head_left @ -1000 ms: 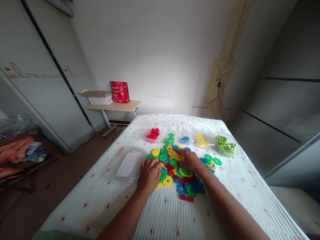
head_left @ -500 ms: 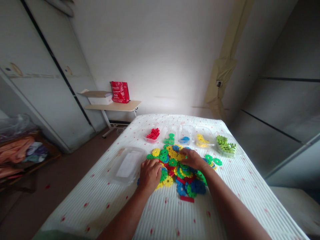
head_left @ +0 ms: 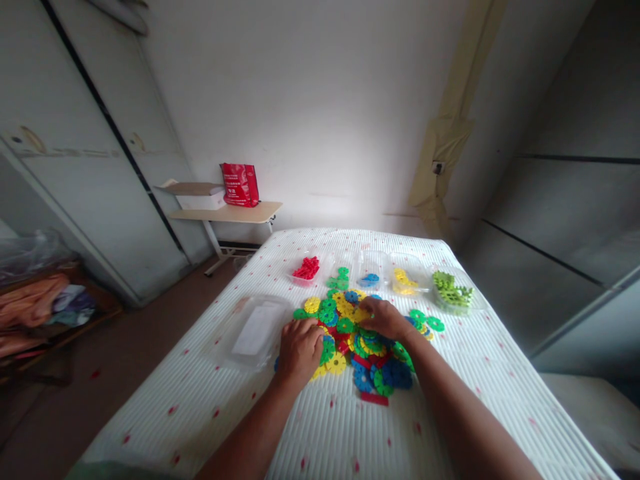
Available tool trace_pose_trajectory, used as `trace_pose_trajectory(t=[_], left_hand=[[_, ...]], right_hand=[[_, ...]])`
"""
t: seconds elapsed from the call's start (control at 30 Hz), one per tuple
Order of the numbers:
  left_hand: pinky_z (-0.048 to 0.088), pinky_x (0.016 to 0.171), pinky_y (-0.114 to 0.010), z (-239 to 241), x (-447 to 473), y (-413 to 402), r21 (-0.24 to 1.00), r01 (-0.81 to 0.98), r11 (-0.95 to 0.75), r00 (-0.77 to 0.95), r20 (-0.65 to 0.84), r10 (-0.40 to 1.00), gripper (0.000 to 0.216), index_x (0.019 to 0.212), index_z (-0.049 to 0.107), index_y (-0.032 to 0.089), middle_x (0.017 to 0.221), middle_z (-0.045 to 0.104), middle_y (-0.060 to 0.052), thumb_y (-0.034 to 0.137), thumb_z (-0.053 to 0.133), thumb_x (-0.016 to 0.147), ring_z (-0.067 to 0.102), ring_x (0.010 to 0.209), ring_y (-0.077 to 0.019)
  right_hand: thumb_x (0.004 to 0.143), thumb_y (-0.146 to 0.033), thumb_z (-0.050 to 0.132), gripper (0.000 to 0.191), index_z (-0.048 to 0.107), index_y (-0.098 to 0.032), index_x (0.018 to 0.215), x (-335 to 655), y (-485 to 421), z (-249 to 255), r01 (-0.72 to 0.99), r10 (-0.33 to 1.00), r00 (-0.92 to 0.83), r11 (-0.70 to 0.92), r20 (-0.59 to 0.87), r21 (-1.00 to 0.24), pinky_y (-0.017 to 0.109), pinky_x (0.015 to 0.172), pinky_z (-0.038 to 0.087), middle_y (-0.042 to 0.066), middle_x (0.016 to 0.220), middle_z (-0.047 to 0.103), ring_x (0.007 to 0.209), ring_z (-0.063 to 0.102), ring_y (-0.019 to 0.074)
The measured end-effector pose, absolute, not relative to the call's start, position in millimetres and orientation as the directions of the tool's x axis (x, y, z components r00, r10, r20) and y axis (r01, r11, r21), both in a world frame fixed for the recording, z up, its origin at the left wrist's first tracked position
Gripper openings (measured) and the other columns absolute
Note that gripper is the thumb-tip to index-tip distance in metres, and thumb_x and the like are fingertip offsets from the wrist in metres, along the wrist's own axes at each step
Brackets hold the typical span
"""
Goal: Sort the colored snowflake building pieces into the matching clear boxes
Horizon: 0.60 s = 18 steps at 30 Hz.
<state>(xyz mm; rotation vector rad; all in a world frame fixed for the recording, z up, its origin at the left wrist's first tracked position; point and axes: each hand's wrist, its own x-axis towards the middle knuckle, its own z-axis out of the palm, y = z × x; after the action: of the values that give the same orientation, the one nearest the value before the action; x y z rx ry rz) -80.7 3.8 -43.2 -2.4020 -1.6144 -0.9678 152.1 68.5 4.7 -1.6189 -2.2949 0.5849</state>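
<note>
A heap of flat plastic gear-shaped discs (head_left: 361, 347) in yellow, green, blue and red lies in the middle of a white dotted bed cover (head_left: 330, 427). My left hand (head_left: 299, 348) rests with curled fingers on the heap's left edge. My right hand (head_left: 381, 317) lies on the heap's far right part, fingers bent down onto the discs; what they pinch is hidden. Beyond the heap stand small clear tubs holding red discs (head_left: 306, 268), green discs (head_left: 340, 278), blue discs (head_left: 370, 279), yellow discs (head_left: 403, 280) and light green pieces (head_left: 453, 291).
A clear flat lid or tray (head_left: 254, 329) lies left of the heap. A small side table (head_left: 227, 215) with a red bag (head_left: 239, 184) and a box stands by the far wall. Cupboard doors run along the left, clothes on a low rack (head_left: 35, 303).
My right hand has shifted slightly right and nearer across the heap, uncovering a few yellow discs. The left hand has stayed in place.
</note>
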Motion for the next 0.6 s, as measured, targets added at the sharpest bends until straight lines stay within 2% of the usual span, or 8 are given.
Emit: trace_pose_trajectory(t=[0.1, 0.23, 0.6], left_hand=[[0.038, 0.081, -0.038, -44, -81, 4, 0.263, 0.860, -0.437, 0.242, 0.544, 0.803, 0.017, 0.082, 0.064, 0.024, 0.097, 0.065, -0.003, 0.014, 0.051, 0.082, 0.056, 0.092, -0.0212], [0.038, 0.081, -0.038, -45, -81, 4, 0.264, 0.859, -0.439, 0.242, 0.547, 0.802, 0.017, 0.082, 0.064, 0.024, 0.097, 0.066, -0.003, 0.013, 0.050, 0.082, 0.056, 0.093, -0.0214], [0.038, 0.083, -0.039, -45, -81, 5, 0.273, 0.854, -0.443, 0.243, 0.543, 0.804, 0.018, 0.083, 0.064, 0.024, 0.098, 0.065, -0.003, 0.013, 0.050, 0.082, 0.056, 0.095, -0.0216]], right_hand=[[0.067, -0.019, 0.066, 0.034, 0.063, -0.017, 0.101, 155, 70, 5, 0.806, 0.941, -0.337, 0.278, -0.019, -0.522, 0.027, 0.076, 0.044, 0.005, 0.098, 0.066, 0.089, 0.060, 0.0189], [0.066, -0.020, 0.066, 0.035, 0.063, -0.017, 0.101, 158, 69, 7, 0.817, 0.951, -0.307, 0.243, -0.038, -0.523, 0.026, 0.075, 0.044, 0.005, 0.100, 0.066, 0.087, 0.060, 0.0180], [0.068, -0.021, 0.062, 0.039, 0.062, -0.018, 0.107, 172, 71, 4, 0.903, 0.961, -0.274, 0.247, -0.028, -0.351, 0.024, 0.069, 0.041, 0.005, 0.096, 0.068, 0.082, 0.061, 0.0179]])
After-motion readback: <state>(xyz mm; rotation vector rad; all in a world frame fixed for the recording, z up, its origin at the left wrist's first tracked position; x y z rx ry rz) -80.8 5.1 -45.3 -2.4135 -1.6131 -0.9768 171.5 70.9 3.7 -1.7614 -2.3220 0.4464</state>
